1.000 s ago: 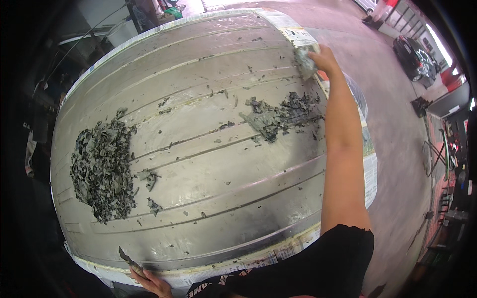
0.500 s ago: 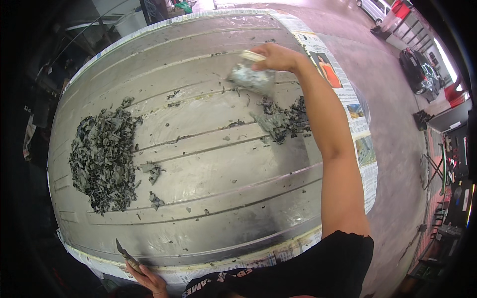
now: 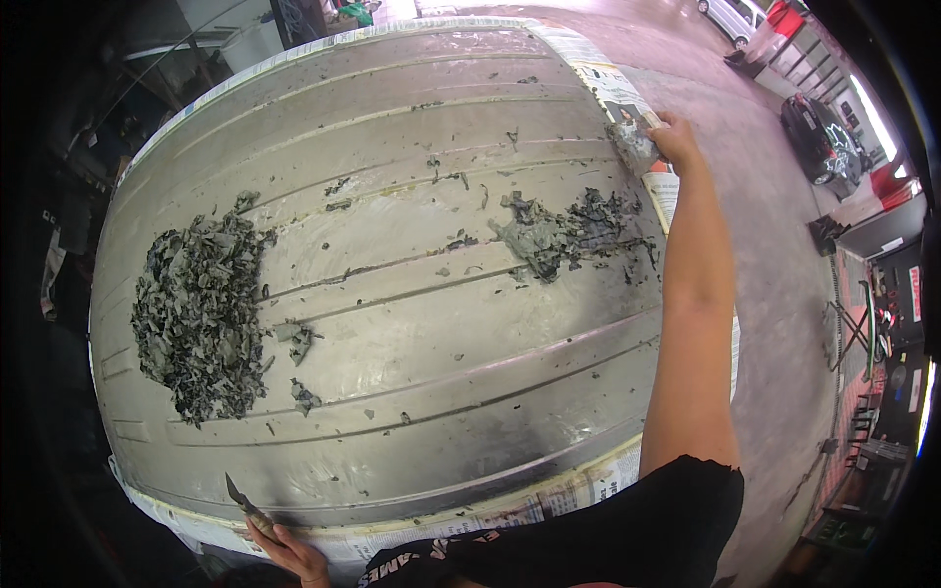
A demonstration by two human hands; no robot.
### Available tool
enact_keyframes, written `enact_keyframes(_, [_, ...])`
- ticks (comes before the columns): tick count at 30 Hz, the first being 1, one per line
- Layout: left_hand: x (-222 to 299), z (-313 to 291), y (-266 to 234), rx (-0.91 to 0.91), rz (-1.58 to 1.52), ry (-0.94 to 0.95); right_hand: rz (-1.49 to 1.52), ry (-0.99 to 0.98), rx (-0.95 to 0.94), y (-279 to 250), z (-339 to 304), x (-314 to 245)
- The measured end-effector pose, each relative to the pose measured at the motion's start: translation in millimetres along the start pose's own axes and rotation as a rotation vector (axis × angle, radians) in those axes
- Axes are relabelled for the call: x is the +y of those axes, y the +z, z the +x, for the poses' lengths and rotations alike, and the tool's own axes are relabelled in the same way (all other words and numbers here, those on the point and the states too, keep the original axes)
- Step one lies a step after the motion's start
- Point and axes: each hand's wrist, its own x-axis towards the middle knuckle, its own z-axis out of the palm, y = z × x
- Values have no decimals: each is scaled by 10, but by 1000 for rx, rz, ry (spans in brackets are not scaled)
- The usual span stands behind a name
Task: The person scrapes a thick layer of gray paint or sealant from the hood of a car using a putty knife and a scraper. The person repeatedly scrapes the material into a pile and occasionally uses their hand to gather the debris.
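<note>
My left hand (image 3: 292, 557) is at the near left edge of a vehicle roof (image 3: 412, 363), closed around a small scraper (image 3: 257, 519) with a dark, pointed blade and a worn handle. My right arm reaches to the roof's far right edge. There my right hand (image 3: 676, 139) grips a wide, flat tool (image 3: 637, 143) with a pale upper edge and a mottled grey-white body. Motion blur hides its exact kind. It lies over the newspaper masking (image 3: 600, 80). A smaller heap of grey paint flakes (image 3: 564, 235) lies left of my right forearm.
A large pile of grey-green paint flakes (image 3: 201, 314) covers the roof's left part. Loose flakes (image 3: 304, 394) are scattered between the piles. Raised ribs run along the roof. A dark car (image 3: 821, 142), a silver van (image 3: 733, 20) and tool racks (image 3: 897, 333) stand off to the right.
My right hand has swept the flat tool rightward from above the smaller heap to the newspaper-covered edge. My left hand stays put with the scraper.
</note>
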Motion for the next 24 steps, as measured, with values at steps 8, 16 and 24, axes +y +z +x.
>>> enact_keyframes(8, [-5, -36, 20, 14, -16, -19, 194, -48, -301, 89, 23, -184])
enact_keyframes(16, [20, -62, -51, -5, -15, -24, 53, -77, -90, 4, 126, 58])
enact_keyframes(24, [55, -43, -31, 6, -7, -12, 165, -204, -482, 556, -411, -779])
